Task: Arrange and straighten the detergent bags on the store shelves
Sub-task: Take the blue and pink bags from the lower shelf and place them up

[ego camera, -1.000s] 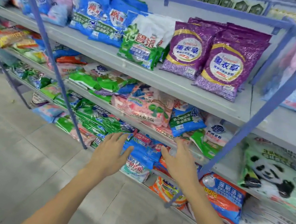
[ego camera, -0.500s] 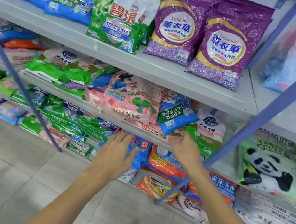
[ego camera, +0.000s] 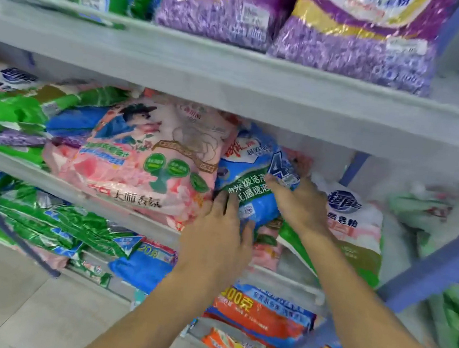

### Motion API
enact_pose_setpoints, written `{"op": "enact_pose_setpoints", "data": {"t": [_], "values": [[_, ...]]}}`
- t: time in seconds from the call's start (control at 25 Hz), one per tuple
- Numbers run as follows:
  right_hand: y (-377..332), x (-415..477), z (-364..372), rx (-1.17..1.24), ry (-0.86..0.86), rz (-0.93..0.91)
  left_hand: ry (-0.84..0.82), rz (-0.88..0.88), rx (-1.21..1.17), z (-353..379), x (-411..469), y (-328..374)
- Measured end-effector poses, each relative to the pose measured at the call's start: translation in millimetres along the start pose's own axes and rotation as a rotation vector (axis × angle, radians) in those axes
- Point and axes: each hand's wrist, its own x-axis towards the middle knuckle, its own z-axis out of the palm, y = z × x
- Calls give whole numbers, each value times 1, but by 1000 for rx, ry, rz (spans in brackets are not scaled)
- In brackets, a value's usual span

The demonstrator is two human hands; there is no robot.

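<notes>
A blue detergent bag (ego camera: 253, 183) looks soft, slumping, probably heavy with powder. The left hand (ego camera: 216, 239) pinches its 7 o'clock corner; the right hand (ego camera: 300, 203) presses closed, straight fingers at 3 o'clock.

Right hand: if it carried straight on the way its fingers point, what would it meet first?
The blue bag: the right hand rests its fingers on the bag's front, pointing up-left. Beyond it, probably the pink bag; depth is unclear.
</notes>
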Motion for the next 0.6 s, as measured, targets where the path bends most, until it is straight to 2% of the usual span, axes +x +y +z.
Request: {"op": "enact_pose_setpoints", "data": {"t": [0.08, 0.16, 0.24, 0.36, 0.44, 0.52, 0.6], "values": [[-6, -5, 1, 24, 57, 24, 42, -7, -85, 11, -7, 2], [-15, -20, -4, -52, 118, 7, 111, -65, -327, 11, -13, 0], [-18, -45, -15, -49, 105, 36, 193, -176, -556, 5, -17, -7], [-6, -91, -34, 87, -99, 148, 113, -339, -861, -4, -25, -20], [6, -106, -38, 288, -207, 202, 54, -426, -973, -11, -31, -24], [18, -112, -40, 434, -227, 219, 28, -532, -1007, -15, -34, -26], [29, -123, -45, 502, -207, 224, -142, -653, -1116, -21, -27, -20]]}}
